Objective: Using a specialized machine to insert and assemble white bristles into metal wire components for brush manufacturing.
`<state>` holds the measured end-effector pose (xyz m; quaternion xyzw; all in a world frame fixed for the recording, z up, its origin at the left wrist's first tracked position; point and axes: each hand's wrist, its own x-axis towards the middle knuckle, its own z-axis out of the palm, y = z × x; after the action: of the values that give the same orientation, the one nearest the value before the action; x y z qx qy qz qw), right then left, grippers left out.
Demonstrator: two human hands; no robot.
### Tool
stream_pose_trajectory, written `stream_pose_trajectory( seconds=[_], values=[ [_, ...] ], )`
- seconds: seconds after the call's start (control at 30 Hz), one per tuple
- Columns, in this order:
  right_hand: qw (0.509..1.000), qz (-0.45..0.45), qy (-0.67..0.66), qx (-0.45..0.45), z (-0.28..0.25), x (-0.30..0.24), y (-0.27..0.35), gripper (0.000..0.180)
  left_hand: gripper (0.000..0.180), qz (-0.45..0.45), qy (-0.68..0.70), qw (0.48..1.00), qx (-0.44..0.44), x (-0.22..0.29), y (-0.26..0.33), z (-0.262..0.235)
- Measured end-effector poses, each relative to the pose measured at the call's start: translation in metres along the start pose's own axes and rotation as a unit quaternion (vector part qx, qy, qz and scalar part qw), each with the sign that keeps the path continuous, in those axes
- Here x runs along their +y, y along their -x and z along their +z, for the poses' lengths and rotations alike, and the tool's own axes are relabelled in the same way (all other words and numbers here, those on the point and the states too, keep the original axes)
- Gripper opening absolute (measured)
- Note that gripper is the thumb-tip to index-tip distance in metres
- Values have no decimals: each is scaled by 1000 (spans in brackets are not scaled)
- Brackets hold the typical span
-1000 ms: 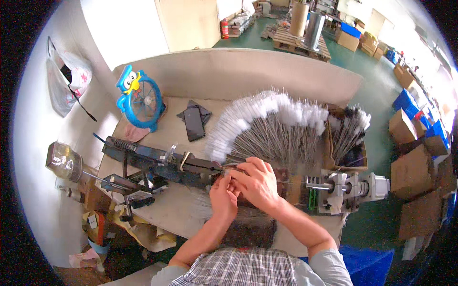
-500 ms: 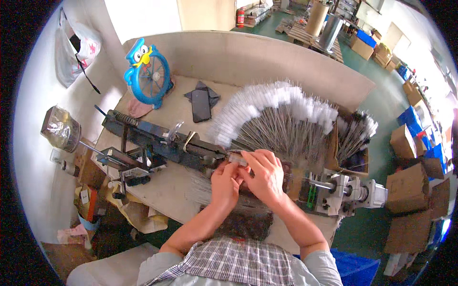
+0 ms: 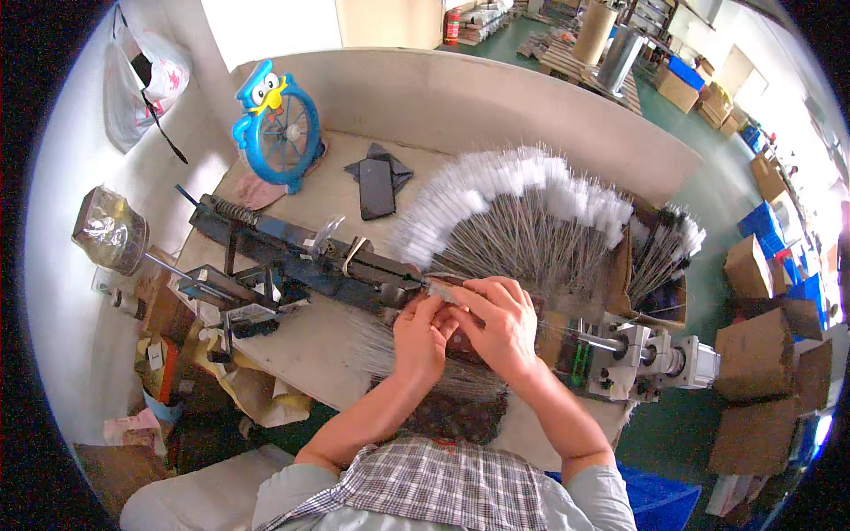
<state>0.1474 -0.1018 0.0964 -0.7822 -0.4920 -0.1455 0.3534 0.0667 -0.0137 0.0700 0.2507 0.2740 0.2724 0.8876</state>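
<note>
A small white-bristled wire brush [image 3: 439, 290] is at the end of a long black metal bar [image 3: 372, 268]. My left hand [image 3: 420, 341] pinches at its near side, thumb and forefinger pressed together. From the right, my right hand [image 3: 503, 329] reaches over with its forefinger along the white bristles and its thumb tucked below. The fingers of both hands meet there and hide most of the piece. Just beyond them lies a wide fan of wire brushes [image 3: 531, 208] with white tips. Thin loose wires [image 3: 376, 343] lie beside my left wrist.
At right stands a motor-driven spindle [image 3: 651, 356] with a shaft toward my hands. Behind it, a cardboard box [image 3: 657, 310] holds more brushes. A phone [image 3: 376, 189] on a dark cloth and a blue duck-shaped fan [image 3: 282, 133] stand at the back left. A covered lamp [image 3: 111, 232] is at far left.
My right hand has shifted slightly right, and its forefinger lies flatter over the brush. My left hand stays almost in place. The whole view has shifted a little.
</note>
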Motion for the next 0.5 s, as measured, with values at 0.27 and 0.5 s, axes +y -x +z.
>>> stream_pose_trajectory(
  seconds=[0.27, 0.5],
  values=[
    [999, 32, 14, 19, 10, -6, -8, 35, 20, -20, 3, 1000, -1, 2, 0, 2],
    [999, 30, 33, 15, -15, -7, -3, 30, 31, -19, 35, 999, -22, 3, -1, -4]
  ],
)
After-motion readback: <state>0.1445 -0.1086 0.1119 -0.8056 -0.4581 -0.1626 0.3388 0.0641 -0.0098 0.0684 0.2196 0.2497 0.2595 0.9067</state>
